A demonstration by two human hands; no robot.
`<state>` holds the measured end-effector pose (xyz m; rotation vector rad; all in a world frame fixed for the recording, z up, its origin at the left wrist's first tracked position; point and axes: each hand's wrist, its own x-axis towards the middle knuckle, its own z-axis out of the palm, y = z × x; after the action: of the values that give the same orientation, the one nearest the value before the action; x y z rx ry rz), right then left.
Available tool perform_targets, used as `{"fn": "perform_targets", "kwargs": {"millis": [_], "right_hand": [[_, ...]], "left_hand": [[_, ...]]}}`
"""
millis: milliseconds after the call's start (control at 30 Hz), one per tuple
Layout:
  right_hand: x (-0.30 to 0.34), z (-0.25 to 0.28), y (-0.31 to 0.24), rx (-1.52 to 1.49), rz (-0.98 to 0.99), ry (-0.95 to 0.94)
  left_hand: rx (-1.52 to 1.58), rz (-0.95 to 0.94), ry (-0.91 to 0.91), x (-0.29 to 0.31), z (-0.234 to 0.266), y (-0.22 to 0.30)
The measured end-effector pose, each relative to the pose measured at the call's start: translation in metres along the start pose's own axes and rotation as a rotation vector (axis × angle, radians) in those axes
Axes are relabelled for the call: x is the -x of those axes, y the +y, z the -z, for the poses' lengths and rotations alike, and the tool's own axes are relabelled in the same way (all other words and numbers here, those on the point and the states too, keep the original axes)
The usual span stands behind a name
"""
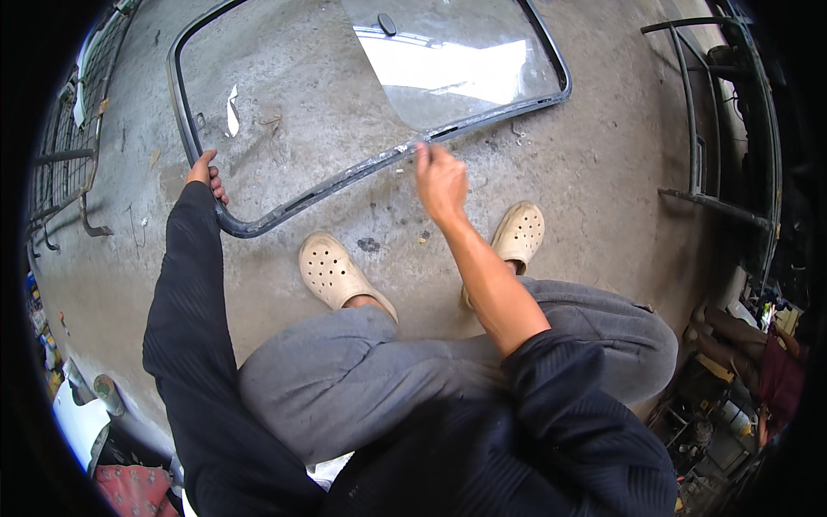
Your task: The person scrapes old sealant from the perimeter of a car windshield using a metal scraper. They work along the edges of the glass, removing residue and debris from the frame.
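A dark window frame [323, 189] with rounded corners lies in front of me, its near rail slanting up to the right. A clear glass pane [465, 73] fills its right part and reflects bright light; a dark oval latch [387, 24] sits on the glass. My left hand [208, 177] is closed round the frame's left side, close to the near corner. At the middle of the near rail, by the pane's lower corner, is my right hand [441, 181], fingers curled in and slightly blurred. Whatever its fingertips may pinch is too small to tell.
A white scrap [233, 112] shows inside the frame's left part. Metal racks stand at left [65, 159] and right [719, 202]. My feet in beige clogs [332, 274] are close to the near rail. At lower right, another person [780, 370] is beside piled machine parts [711, 431].
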<state>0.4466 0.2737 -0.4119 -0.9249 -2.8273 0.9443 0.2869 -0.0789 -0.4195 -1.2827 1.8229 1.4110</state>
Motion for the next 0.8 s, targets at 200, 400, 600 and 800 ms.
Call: {"fn": "perform_targets", "kwargs": {"millis": [200,400,600,800], "right_hand": [[-0.004,0.002,0.001,0.010,-0.036,0.033],[-0.006,0.016,-0.020,0.047,-0.057,-0.116],[-0.011,0.007,-0.020,0.033,-0.112,-0.100],[-0.011,0.013,-0.016,0.063,-0.086,-0.108]], "left_hand": [[0.004,0.023,-0.014,-0.004,0.001,0.000],[-0.001,0.009,-0.015,-0.007,0.002,-0.001],[-0.002,0.005,-0.016,-0.005,0.001,-0.002],[0.002,0.020,-0.008,-0.004,0.000,-0.001]]}}
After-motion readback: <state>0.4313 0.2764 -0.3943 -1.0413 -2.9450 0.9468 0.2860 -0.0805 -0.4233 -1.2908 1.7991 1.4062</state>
